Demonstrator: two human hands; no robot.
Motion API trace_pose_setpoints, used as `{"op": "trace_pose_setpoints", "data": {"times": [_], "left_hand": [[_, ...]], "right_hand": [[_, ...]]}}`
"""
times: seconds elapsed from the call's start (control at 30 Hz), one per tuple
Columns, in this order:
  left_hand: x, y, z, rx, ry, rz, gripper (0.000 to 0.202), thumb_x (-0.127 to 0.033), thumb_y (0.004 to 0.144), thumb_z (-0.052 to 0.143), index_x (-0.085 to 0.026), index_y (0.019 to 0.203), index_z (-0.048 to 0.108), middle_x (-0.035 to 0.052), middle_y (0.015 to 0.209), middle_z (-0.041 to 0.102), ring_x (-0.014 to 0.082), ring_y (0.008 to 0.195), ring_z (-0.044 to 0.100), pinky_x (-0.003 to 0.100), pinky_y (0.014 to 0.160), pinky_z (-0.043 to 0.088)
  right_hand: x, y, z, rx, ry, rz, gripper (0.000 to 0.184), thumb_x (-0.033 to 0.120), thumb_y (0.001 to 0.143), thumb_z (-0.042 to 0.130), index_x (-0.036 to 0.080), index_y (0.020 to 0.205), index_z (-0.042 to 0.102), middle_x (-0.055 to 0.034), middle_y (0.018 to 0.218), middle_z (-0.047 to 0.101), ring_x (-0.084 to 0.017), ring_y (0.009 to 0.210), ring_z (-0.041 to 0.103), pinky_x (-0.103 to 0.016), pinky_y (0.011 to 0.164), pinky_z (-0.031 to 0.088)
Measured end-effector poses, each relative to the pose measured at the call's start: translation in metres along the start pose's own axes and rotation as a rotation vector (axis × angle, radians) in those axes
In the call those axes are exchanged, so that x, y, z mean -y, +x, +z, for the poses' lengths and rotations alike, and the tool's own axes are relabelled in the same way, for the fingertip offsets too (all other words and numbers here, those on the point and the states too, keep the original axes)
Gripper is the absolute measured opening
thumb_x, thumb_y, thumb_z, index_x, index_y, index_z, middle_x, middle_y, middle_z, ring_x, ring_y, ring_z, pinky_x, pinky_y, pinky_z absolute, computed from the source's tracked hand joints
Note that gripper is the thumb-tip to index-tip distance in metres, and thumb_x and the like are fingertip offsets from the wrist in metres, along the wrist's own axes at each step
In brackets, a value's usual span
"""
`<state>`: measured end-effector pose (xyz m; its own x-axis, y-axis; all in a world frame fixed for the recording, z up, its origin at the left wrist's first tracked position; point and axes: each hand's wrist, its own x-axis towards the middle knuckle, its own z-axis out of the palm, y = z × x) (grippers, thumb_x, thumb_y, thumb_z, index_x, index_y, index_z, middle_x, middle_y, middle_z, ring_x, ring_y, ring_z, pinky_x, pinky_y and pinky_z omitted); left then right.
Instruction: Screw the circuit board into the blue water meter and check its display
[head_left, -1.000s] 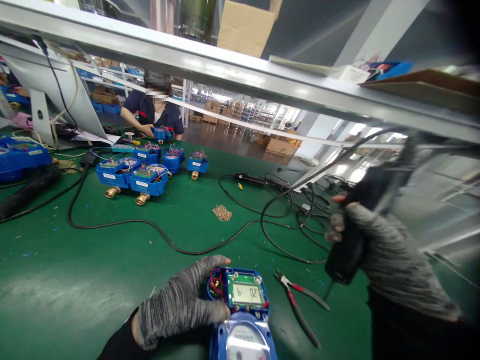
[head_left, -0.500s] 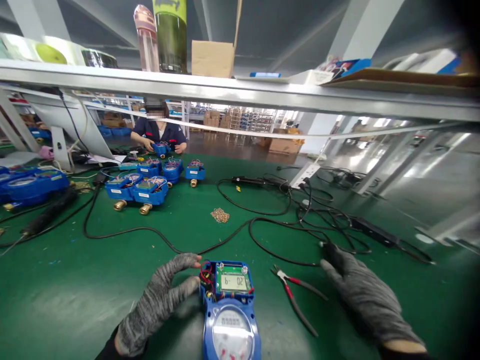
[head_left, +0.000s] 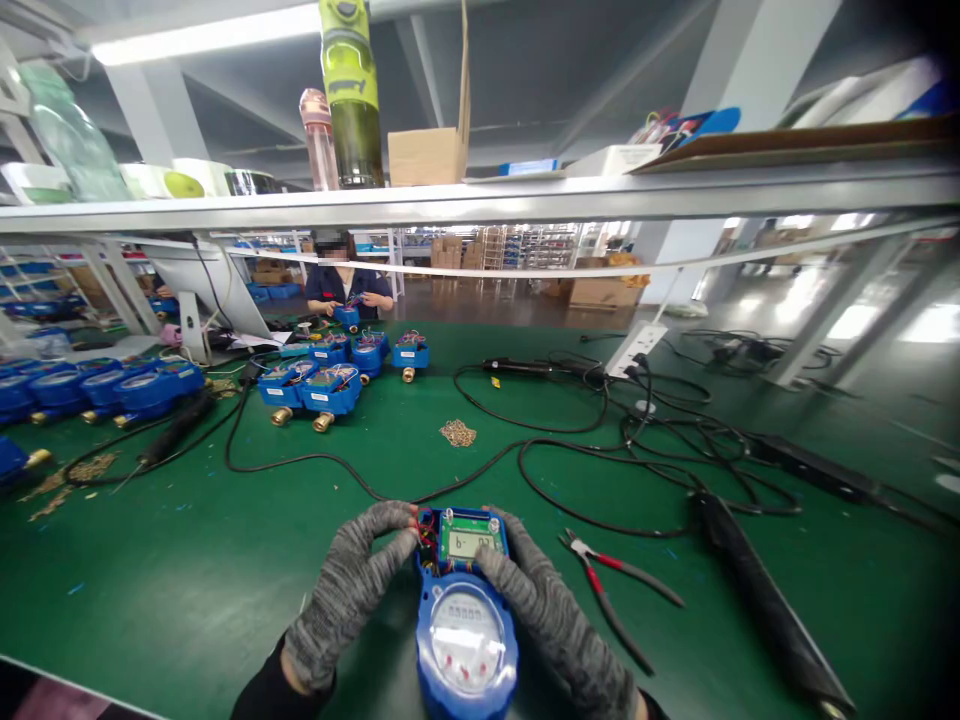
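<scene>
A blue water meter (head_left: 465, 640) with a round dial and a green circuit board with an LCD lies on the green table in front of me. My left hand (head_left: 349, 590), in a grey knit glove, grips its left side by the red wires. My right hand (head_left: 544, 610), gloved the same, rests over its right side with a finger on the board's edge. A black electric screwdriver (head_left: 757, 590) lies on the table to the right, apart from both hands. Red-handled pliers (head_left: 611, 590) lie between it and the meter.
Several blue meters (head_left: 322, 385) stand at the back left, more at the far left (head_left: 90, 390). Black cables (head_left: 600, 440) loop across the table; a small pile of brass screws (head_left: 457, 432) lies mid-table. A person (head_left: 349, 285) works opposite. A metal shelf (head_left: 480, 200) with bottles runs overhead.
My right hand lowered the black screwdriver onto the table, let go and moved left onto the meter. My left hand stayed on the meter's left side.
</scene>
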<state>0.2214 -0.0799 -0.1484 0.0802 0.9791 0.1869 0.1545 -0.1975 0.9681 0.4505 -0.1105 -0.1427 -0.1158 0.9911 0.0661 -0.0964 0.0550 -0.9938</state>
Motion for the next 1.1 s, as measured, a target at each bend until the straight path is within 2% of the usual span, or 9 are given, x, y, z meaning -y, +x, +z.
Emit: {"op": "trace_pose_setpoints", "data": {"times": [0.13,0.33,0.47,0.63,0.77,0.93,1.0,1.1], "left_hand": [[-0.001,0.000,0.011,-0.002,-0.054,0.019,0.032,-0.044,0.082,0.075,-0.016,0.095,0.075,0.0127,0.113,0.074,0.0287,0.110,0.068,0.044,0.103,0.053],[0.004,0.010,0.023,-0.126,-0.001,0.068,0.027,-0.040,0.077,0.078,-0.016,0.089,0.074,0.0106,0.105,0.075,0.0264,0.103,0.069,0.042,0.101,0.052],[0.010,0.014,0.027,-0.216,0.049,0.113,0.023,-0.038,0.077,0.076,-0.017,0.086,0.072,0.0086,0.103,0.074,0.0249,0.100,0.068,0.042,0.098,0.052],[0.014,0.014,0.030,-0.279,0.161,0.176,0.020,-0.037,0.080,0.073,-0.019,0.087,0.075,0.0096,0.110,0.073,0.0272,0.108,0.066,0.049,0.106,0.047],[0.015,0.015,0.027,-0.255,0.243,0.199,0.026,-0.037,0.083,0.071,-0.022,0.103,0.076,0.0091,0.113,0.073,0.0270,0.109,0.066,0.050,0.106,0.048],[0.013,0.015,0.020,-0.172,0.331,0.256,0.022,-0.035,0.088,0.067,-0.025,0.104,0.077,0.0075,0.109,0.076,0.0254,0.104,0.069,0.046,0.100,0.055],[0.012,0.014,0.016,-0.150,0.390,0.338,0.021,-0.034,0.089,0.066,-0.028,0.106,0.077,0.0055,0.109,0.076,0.0247,0.105,0.070,0.045,0.101,0.054],[0.009,0.013,0.009,-0.125,0.587,0.593,0.023,-0.027,0.092,0.064,-0.030,0.113,0.074,0.0024,0.113,0.076,0.0221,0.109,0.069,0.043,0.106,0.052]], "right_hand": [[-0.004,0.004,0.000,0.023,0.038,-0.084,0.050,0.054,0.093,0.070,0.020,0.127,0.058,-0.0111,0.129,0.063,-0.032,0.119,0.059,-0.045,0.102,0.049],[-0.007,0.007,0.003,0.047,0.071,-0.107,0.049,0.063,0.087,0.071,0.022,0.114,0.064,-0.0094,0.115,0.069,-0.033,0.106,0.065,-0.045,0.095,0.052],[-0.011,0.005,0.003,0.017,0.091,-0.089,0.051,0.057,0.090,0.072,0.021,0.122,0.058,-0.0105,0.121,0.067,-0.032,0.110,0.064,-0.045,0.097,0.051],[-0.013,0.004,0.005,0.039,0.145,-0.087,0.052,0.051,0.096,0.069,0.016,0.130,0.051,-0.0118,0.127,0.064,-0.029,0.115,0.062,-0.041,0.099,0.051],[-0.005,0.001,0.006,0.019,0.153,-0.092,0.048,0.050,0.096,0.069,0.017,0.128,0.053,-0.0106,0.126,0.065,-0.028,0.111,0.064,-0.038,0.095,0.053],[-0.002,-0.002,0.005,0.043,0.181,-0.074,0.046,0.051,0.094,0.071,0.020,0.126,0.056,-0.0095,0.133,0.062,-0.030,0.121,0.059,-0.039,0.095,0.055],[-0.006,-0.001,0.004,0.030,0.164,-0.067,0.046,0.050,0.095,0.071,0.021,0.127,0.056,-0.0087,0.132,0.062,-0.030,0.122,0.058,-0.040,0.098,0.053],[-0.015,0.002,0.002,0.003,0.144,-0.040,0.056,0.055,0.092,0.075,0.021,0.131,0.054,-0.0100,0.132,0.062,-0.032,0.122,0.058,-0.044,0.104,0.049]]}}
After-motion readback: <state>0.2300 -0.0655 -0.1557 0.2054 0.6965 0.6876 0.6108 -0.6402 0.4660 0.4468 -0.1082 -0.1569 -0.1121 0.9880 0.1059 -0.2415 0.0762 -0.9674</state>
